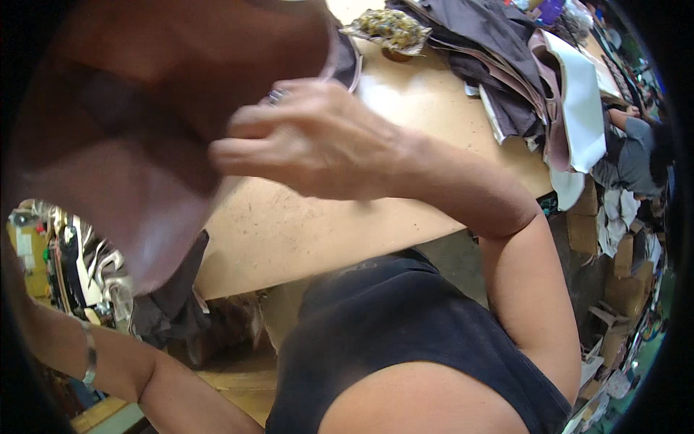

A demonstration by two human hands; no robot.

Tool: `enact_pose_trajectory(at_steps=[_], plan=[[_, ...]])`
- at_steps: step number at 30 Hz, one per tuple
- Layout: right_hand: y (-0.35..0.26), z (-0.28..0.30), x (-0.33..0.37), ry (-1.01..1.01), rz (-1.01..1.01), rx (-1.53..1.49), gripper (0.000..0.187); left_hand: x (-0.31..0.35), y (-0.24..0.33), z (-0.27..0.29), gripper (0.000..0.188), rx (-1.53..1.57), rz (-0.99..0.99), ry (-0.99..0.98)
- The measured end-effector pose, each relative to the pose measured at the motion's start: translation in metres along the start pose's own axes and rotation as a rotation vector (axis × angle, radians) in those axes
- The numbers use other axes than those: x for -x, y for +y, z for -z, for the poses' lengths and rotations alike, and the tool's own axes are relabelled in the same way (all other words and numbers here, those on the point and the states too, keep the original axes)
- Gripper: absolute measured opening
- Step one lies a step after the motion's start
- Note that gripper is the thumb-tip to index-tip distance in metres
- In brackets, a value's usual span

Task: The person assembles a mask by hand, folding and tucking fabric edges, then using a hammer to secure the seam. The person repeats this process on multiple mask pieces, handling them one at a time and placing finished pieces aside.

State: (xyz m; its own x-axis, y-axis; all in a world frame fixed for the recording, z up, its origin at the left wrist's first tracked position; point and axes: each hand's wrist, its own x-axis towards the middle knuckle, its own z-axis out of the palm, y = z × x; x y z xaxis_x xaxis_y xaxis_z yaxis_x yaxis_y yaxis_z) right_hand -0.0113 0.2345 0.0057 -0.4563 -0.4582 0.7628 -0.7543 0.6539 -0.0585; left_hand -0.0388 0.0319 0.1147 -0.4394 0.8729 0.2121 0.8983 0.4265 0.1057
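Brown leather (pixel 130 137) left of right grip (pixel 311 141)

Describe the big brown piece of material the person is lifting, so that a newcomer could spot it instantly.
Start at the pale tan worktable across the middle of the view. Above its left end, very close to the camera, hangs a large reddish-brown sheet, gripped at its edge by the right hand. Unlike the dark and white pieces stacked at the table's far right, it is raised, blurred and plain brown.

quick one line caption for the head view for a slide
Right hand grips a large brown leather piece lifted above a tan worktable stacked with dark and white material pieces.
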Motion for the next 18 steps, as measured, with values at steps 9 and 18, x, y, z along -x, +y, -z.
enact_pose_trajectory(at_steps=[9, 18], plan=[[0.003, -0.127, 0.191, -0.368, -0.241, 0.181, 0.026, -0.011, 0.002, -0.159, 0.044, 0.237, 0.106, 0.215], [-0.012, -0.023, 0.235, -0.607, -1.201, 0.13, 0.039, -0.006, -0.011, -0.19, 0.052, 0.658, 0.152, 0.365]])
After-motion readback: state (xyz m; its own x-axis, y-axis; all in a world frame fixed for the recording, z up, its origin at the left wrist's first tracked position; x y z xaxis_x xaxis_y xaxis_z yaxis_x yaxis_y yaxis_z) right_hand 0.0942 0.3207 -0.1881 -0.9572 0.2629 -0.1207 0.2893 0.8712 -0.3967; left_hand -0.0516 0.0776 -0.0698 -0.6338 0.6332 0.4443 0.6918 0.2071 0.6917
